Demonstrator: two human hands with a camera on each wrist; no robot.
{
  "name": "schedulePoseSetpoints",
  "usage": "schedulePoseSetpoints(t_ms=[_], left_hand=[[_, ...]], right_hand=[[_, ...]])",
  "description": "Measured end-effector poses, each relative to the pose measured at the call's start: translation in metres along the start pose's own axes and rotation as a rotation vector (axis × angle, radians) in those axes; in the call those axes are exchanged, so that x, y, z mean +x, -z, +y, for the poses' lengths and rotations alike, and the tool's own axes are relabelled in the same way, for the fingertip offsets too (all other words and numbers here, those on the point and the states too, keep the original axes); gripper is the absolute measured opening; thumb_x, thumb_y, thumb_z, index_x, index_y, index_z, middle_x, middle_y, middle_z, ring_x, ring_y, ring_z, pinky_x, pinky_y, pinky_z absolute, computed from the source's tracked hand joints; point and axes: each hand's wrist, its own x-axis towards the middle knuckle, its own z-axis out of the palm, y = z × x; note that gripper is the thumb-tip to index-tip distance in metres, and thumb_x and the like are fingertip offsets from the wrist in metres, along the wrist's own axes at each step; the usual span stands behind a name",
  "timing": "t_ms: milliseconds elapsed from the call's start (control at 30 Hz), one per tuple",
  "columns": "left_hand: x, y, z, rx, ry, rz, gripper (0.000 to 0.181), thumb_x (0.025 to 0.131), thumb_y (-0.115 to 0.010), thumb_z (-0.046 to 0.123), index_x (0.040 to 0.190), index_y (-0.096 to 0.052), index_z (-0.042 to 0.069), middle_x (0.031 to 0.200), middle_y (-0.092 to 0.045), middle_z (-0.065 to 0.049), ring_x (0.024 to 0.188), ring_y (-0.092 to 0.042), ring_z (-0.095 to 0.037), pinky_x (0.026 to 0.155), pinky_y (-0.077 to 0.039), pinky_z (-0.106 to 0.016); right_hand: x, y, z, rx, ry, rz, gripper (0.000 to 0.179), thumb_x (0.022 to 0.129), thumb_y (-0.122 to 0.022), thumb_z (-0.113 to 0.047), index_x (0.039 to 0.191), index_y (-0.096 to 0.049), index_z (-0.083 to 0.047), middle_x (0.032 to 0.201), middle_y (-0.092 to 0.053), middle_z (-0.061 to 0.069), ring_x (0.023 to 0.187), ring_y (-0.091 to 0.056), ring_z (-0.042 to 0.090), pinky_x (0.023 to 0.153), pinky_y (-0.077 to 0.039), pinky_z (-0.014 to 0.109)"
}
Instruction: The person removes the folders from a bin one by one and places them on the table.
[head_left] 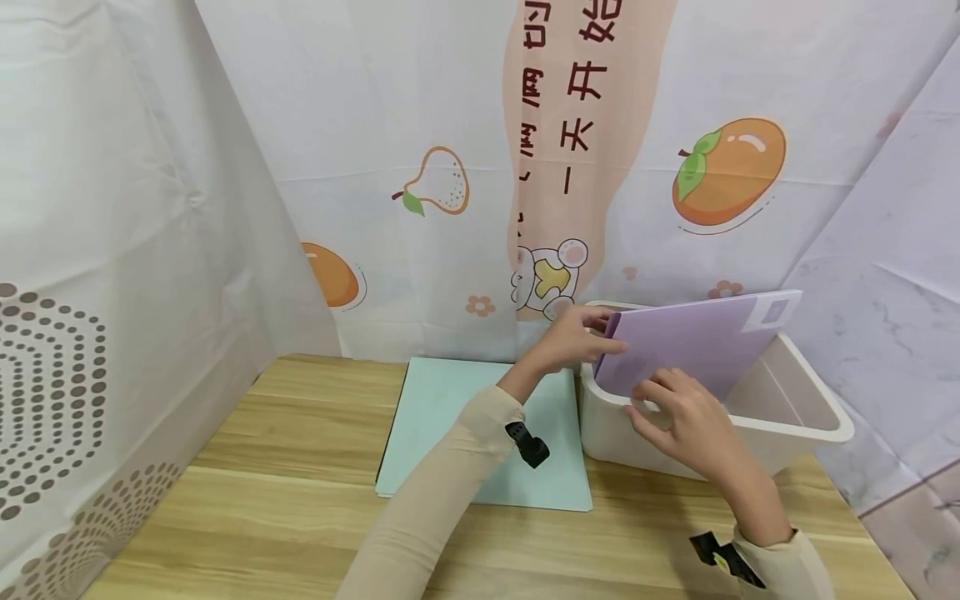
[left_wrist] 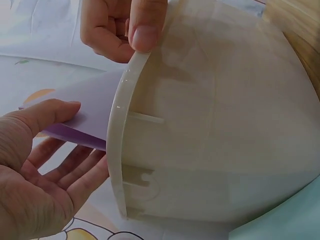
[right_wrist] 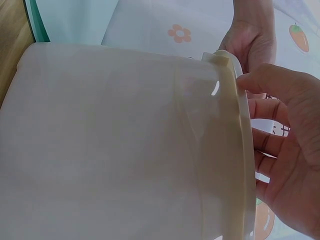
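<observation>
A purple folder with a pale label corner stands slanted inside a white plastic bin, its upper part above the rim. My left hand pinches the folder's left spine edge, thumb on the near face and fingers behind, as the left wrist view also shows. At the bin's near side is my right hand. Its thumb rests on the rim from outside, and its curled fingers reach over to the inner side. The folder's lower part is hidden behind the bin wall.
Mint-green folders lie flat on the wooden table, left of the bin and partly under the left forearm. A printed white curtain hangs close behind the table and bin. Black camera straps sit on both sleeves.
</observation>
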Motion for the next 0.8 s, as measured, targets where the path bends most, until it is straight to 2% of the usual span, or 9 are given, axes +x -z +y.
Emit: schedulePoseSetpoints(t_ms=[267, 400, 533, 633, 800], left_hand=[[0.0, 0.004, -0.007, -0.123, 0.038, 0.019, 0.036, 0.085, -0.083, 0.01, 0.12, -0.075, 0.004, 0.109, -0.076, -0.009, 0.086, -0.07, -0.01, 0.071, -0.064, -0.033], [0.002, 0.007, -0.011, -0.152, 0.035, 0.004, 0.033, 0.086, -0.082, 0.01, 0.118, -0.076, 0.002, 0.111, -0.077, -0.012, 0.089, -0.073, -0.014, 0.073, -0.064, -0.034], [0.002, 0.009, -0.014, -0.179, 0.031, -0.013, 0.03, 0.087, -0.081, 0.01, 0.114, -0.077, -0.001, 0.107, -0.078, -0.01, 0.09, -0.075, -0.02, 0.074, -0.064, -0.036], [0.002, 0.009, -0.016, -0.184, 0.021, -0.013, 0.027, 0.086, -0.082, 0.01, 0.11, -0.077, -0.002, 0.101, -0.078, -0.009, 0.088, -0.076, -0.023, 0.073, -0.064, -0.038], [0.002, 0.009, -0.018, -0.132, -0.051, 0.001, 0.026, 0.086, -0.081, 0.008, 0.109, -0.077, -0.003, 0.1, -0.078, -0.015, 0.081, -0.075, -0.014, 0.071, -0.064, -0.037]], right_hand=[[0.0, 0.0, -0.001, -0.008, -0.003, 0.002, 0.009, 0.086, -0.072, -0.023, 0.085, -0.071, -0.014, 0.082, -0.061, -0.004, 0.074, -0.048, 0.011, 0.065, -0.04, 0.025], [0.0, 0.0, -0.001, -0.012, -0.007, -0.003, 0.007, 0.083, -0.073, -0.021, 0.085, -0.071, -0.014, 0.083, -0.06, -0.004, 0.074, -0.048, 0.01, 0.066, -0.04, 0.024], [0.0, 0.001, -0.002, -0.012, -0.015, -0.011, 0.007, 0.081, -0.075, -0.018, 0.085, -0.071, -0.014, 0.083, -0.06, -0.004, 0.074, -0.049, 0.011, 0.065, -0.041, 0.026], [0.0, 0.002, -0.003, -0.014, -0.024, -0.018, 0.008, 0.08, -0.076, -0.017, 0.086, -0.071, -0.015, 0.083, -0.06, -0.005, 0.074, -0.05, 0.01, 0.064, -0.044, 0.028], [0.0, 0.002, -0.003, -0.021, -0.03, -0.016, 0.007, 0.08, -0.075, -0.018, 0.086, -0.07, -0.015, 0.083, -0.06, -0.005, 0.074, -0.049, 0.011, 0.062, -0.044, 0.029]])
